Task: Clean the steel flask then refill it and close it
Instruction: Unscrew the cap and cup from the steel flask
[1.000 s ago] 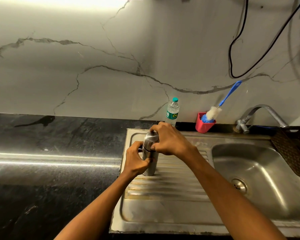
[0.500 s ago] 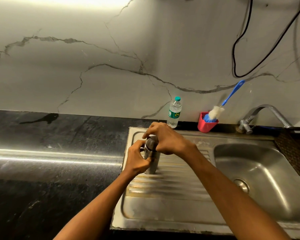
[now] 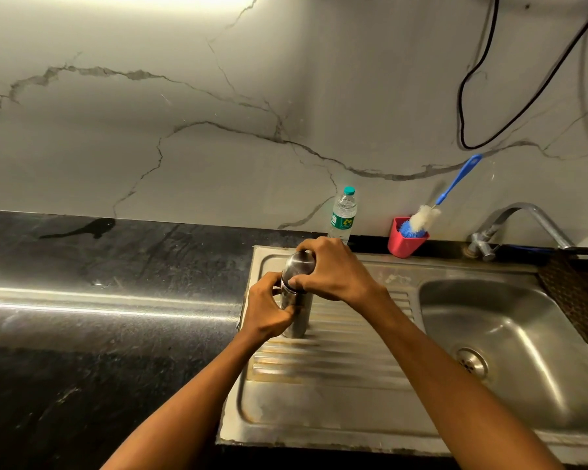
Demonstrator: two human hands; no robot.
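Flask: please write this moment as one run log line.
flask: upright on drainboard | left hand: grips body | right hand: grips cap | brush: in red cup

1. My left hand (image 3: 269,310), on the left of the steel flask (image 3: 294,320), is bare. The skin of its back is smooth, and the wrist runs straight into the forearm.
2. My right hand (image 3: 336,269), on the right of the steel flask, is also bare. Its knuckles show as a row of rounded ridges, and faint tendon lines run along its back towards the wrist.
3. Both forearms are bare skin from the wrist to the lower edge of the view. Each is slender and widens gradually away from the steel flask.
4. Light from above puts a soft sheen on the upper side of each forearm. The undersides are in shadow.
5. The elbows and upper arms are out of view.
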